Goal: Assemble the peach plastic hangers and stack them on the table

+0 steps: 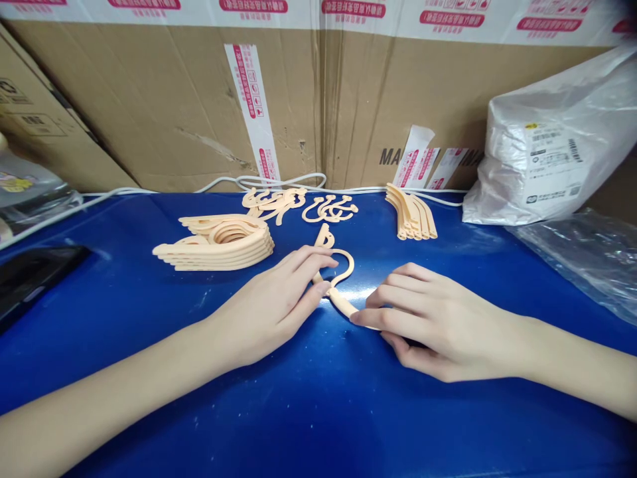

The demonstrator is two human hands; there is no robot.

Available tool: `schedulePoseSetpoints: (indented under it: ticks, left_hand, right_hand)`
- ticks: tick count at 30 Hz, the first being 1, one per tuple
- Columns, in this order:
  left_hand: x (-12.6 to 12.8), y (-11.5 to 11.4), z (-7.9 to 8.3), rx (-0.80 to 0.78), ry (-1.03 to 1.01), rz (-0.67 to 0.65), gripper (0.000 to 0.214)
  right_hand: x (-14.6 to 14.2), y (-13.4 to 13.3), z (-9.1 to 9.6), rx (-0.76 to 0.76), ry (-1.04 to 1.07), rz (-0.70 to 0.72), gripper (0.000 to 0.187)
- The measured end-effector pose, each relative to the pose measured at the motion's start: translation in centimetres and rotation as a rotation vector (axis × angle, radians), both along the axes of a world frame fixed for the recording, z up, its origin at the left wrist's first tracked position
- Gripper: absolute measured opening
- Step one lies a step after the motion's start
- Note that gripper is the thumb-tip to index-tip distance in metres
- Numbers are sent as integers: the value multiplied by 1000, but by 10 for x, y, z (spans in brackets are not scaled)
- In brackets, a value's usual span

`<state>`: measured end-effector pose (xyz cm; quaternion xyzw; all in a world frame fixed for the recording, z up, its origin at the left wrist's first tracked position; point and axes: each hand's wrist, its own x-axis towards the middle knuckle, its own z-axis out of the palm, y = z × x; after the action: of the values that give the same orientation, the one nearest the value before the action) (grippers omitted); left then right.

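Observation:
A cream plastic folding hanger [341, 303] lies on the blue table between my hands, its curved hook [351, 267] pointing away from me. My left hand [279, 299] pinches it near the joint at the base of the hook, thumb and fingers closed. With bent fingers, my right hand [442, 322] grips the arm that runs to the right, hiding its end. To the left sits a neat stack of folded cream hangers [223, 255]. Beyond my hands are loose hooks [331, 211], a jumbled pile of cream parts [276, 199] and a bundle of curved hanger arms [412, 216].
Cardboard boxes [174, 106] wall off the back of the blue table [298, 411], with a white cable [223, 180] along their foot. A labelled white plastic bag [512, 153] and clear film [587, 259] lie at right. A black device [37, 279] rests at left.

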<state>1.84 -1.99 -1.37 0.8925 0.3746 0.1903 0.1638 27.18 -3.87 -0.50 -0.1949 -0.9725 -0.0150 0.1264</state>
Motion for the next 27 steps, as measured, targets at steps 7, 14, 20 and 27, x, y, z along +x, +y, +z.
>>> schedulePoseSetpoints:
  ticks: [7,14,20,27]
  left_hand:
    - [-5,10,-3,154,19,-33,41]
    - [-6,7,-2,202,71,-38,37]
    - [-6,4,-1,191,94,-66,39]
    - [-4,3,2,173,111,-68,37]
  right_hand:
    - [4,9,0,-14,-9,-17,36]
    - [9,20,-5,78,82,-159,24]
    - [7,17,-3,129,125,-286,17]
    - [5,15,0,84,101,-262,21]
